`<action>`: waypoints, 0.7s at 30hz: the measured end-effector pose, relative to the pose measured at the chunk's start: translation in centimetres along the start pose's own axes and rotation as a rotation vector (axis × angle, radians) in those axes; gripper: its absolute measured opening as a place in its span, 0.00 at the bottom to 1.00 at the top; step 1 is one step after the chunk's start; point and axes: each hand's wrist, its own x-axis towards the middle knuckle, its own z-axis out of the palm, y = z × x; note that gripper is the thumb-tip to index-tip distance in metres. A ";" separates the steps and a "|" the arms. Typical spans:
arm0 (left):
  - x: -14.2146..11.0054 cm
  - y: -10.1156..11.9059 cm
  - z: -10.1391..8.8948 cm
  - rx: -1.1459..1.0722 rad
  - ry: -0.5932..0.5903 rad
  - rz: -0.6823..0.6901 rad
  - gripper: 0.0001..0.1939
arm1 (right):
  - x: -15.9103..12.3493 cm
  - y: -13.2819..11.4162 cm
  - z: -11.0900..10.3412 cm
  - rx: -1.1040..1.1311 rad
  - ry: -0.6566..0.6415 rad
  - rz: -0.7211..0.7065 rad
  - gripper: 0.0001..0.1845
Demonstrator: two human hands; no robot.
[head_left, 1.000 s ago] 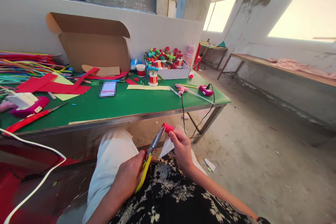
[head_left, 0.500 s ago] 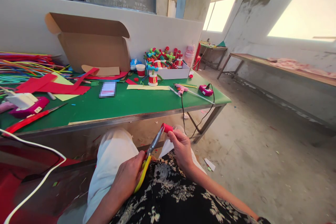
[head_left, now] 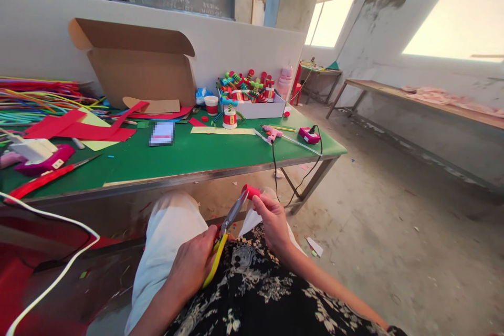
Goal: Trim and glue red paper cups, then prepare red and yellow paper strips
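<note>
My left hand (head_left: 196, 261) is closed around the yellow handle of a pair of scissors (head_left: 232, 215), with the blades pointing up and to the right. The blade tips meet a small curled red piece of paper or foam (head_left: 249, 192). My right hand (head_left: 272, 219) pinches the right end of that red piece between thumb and fingers. Both hands are over my lap, just in front of the table's near edge. Part of the scissors' handle is hidden inside my left hand.
On the green table (head_left: 189, 160) lie a pink glue gun (head_left: 272, 133), a phone (head_left: 161, 133), red sheets (head_left: 90, 127) and red-handled scissors (head_left: 51, 176). Behind stand a white box (head_left: 260, 109) of small figures and an open cardboard box (head_left: 142, 76). A black cord (head_left: 274, 173) hangs off the edge.
Almost nothing differs. The red piece and the scissors have shifted very slightly to the right; both hands keep their holds.
</note>
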 end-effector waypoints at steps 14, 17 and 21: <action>0.0 -0.6 0.4 -0.015 0.009 0.014 0.04 | 0.0 -0.3 0.1 0.042 -0.027 0.014 0.19; 0.1 -0.6 0.2 0.031 -0.013 -0.011 0.04 | 0.2 -0.3 0.0 0.112 -0.056 0.107 0.22; 0.0 -0.4 -0.1 0.050 -0.045 -0.030 0.04 | 0.4 -0.2 -0.3 0.122 -0.050 0.150 0.20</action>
